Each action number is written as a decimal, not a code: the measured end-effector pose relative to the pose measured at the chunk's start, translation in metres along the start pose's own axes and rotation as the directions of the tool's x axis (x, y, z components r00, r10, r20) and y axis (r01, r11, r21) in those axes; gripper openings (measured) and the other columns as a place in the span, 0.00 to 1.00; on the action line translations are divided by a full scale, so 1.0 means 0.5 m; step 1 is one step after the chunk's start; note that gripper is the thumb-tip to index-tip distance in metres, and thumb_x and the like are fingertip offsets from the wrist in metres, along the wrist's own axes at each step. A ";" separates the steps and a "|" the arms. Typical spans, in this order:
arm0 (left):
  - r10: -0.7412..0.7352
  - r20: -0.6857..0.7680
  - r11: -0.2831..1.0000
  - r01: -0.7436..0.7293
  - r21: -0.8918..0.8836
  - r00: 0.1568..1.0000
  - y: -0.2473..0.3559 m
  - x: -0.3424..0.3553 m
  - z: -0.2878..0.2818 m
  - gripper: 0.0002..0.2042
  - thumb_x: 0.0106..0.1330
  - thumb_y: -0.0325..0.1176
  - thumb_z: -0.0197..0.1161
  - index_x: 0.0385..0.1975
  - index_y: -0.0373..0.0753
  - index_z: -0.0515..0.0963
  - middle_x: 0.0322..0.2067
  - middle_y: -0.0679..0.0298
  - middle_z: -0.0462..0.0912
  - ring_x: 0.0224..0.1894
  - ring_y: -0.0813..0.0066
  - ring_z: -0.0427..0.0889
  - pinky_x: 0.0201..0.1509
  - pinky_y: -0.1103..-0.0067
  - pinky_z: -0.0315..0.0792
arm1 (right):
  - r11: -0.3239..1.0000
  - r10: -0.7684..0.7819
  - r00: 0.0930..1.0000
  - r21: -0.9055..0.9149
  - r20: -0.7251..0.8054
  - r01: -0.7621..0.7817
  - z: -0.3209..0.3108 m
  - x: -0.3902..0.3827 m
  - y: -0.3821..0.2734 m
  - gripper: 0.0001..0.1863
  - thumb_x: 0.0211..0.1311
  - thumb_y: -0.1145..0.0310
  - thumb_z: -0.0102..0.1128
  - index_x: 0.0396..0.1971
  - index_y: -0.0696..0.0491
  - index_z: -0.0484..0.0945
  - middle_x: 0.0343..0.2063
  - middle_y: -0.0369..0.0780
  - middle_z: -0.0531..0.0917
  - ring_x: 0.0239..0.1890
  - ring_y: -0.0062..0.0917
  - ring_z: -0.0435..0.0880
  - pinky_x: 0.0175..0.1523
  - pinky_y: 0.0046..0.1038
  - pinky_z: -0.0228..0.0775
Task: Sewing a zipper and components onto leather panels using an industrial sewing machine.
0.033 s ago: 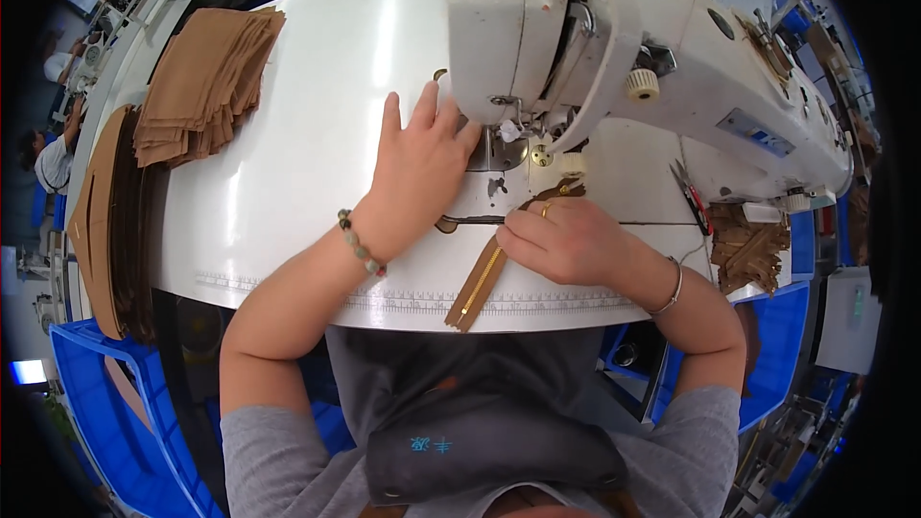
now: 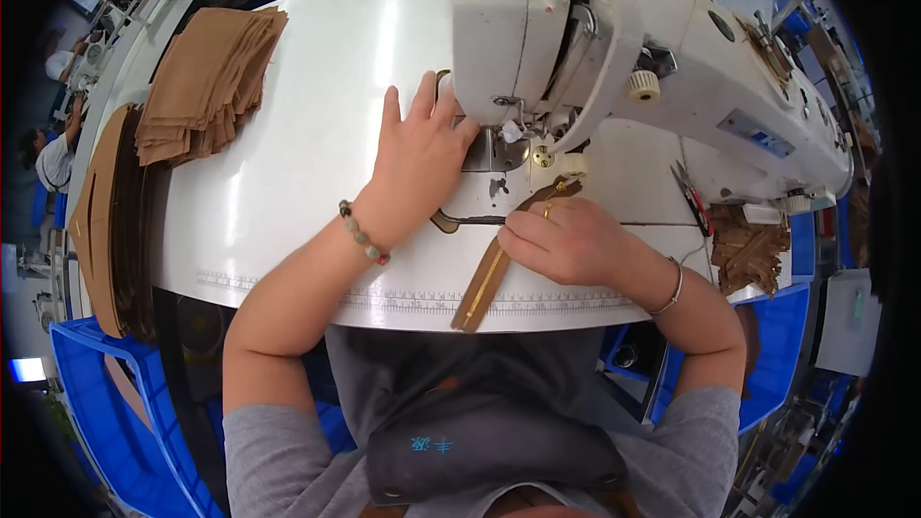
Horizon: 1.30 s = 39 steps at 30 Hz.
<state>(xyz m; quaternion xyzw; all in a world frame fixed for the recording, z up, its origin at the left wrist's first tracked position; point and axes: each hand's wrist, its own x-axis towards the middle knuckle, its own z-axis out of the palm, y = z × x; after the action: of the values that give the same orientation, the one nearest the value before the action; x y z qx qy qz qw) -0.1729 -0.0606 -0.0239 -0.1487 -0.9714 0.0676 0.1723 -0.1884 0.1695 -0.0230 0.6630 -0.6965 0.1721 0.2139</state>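
My right hand (image 2: pixel 564 242) pinches a brown zipper tape (image 2: pixel 484 286) with gold teeth, in front of the sewing machine. One end of the tape slants down over the ruler strip at the table's near edge; the other pokes out above my knuckles, where a gold slider (image 2: pixel 561 188) shows. Spread on the white tabletop, my left hand (image 2: pixel 422 158) holds nothing that I can see. Its fingertips reach beside the machine's head (image 2: pixel 494 38), just left of the metal needle plate (image 2: pixel 504 152). The fingertips of my right hand are partly hidden.
Brown fabric pieces (image 2: pixel 206 82) are stacked at the far left, beside a pile of larger brown panels (image 2: pixel 96 216). On the right lie red-handled scissors (image 2: pixel 693 197) and a heap of brown zipper tapes (image 2: pixel 748 247). Blue bins (image 2: pixel 115 412) stand below the table's sides.
The near end of the zipper tape has swung slightly to the right. My left hand has barely shifted; my right hand keeps its place and its pinch.
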 end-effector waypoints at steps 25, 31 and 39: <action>-0.570 -0.112 0.714 0.558 0.424 0.814 -0.550 -0.077 -0.117 0.11 0.69 0.26 0.54 0.34 0.35 0.86 0.36 0.48 0.89 0.38 0.50 0.90 0.41 0.61 0.83 | 0.995 0.059 0.998 -0.083 0.000 -0.059 0.005 0.005 0.006 0.08 0.48 0.70 0.63 0.30 0.55 0.79 0.28 0.35 0.76 0.32 0.26 0.80 0.33 0.26 0.75; -0.554 0.468 -0.119 0.491 -0.863 0.689 -0.381 -0.097 -0.162 0.20 0.76 0.19 0.43 0.62 0.33 0.77 0.53 0.58 0.85 0.50 0.71 0.88 0.47 0.74 0.87 | 0.997 0.063 0.997 -0.036 -0.033 -0.064 0.006 0.005 0.013 0.09 0.44 0.72 0.65 0.29 0.55 0.78 0.28 0.36 0.76 0.32 0.26 0.80 0.34 0.26 0.76; 0.022 0.742 -0.503 0.649 -0.571 0.670 -0.061 -0.259 -0.118 0.20 0.73 0.24 0.61 0.64 0.33 0.72 0.50 0.64 0.85 0.48 0.80 0.86 0.47 0.79 0.81 | 0.990 0.121 0.991 0.079 -0.051 -0.116 0.000 0.001 0.011 0.12 0.46 0.70 0.67 0.34 0.55 0.79 0.40 0.39 0.83 0.43 0.33 0.84 0.49 0.32 0.81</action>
<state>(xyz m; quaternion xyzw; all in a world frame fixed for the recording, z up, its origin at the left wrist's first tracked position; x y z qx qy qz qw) -0.0440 -0.1253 -0.0040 0.1473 -0.5805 -0.7694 -0.2222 -0.1938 0.1694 -0.0226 0.6231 -0.7214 0.2292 0.1971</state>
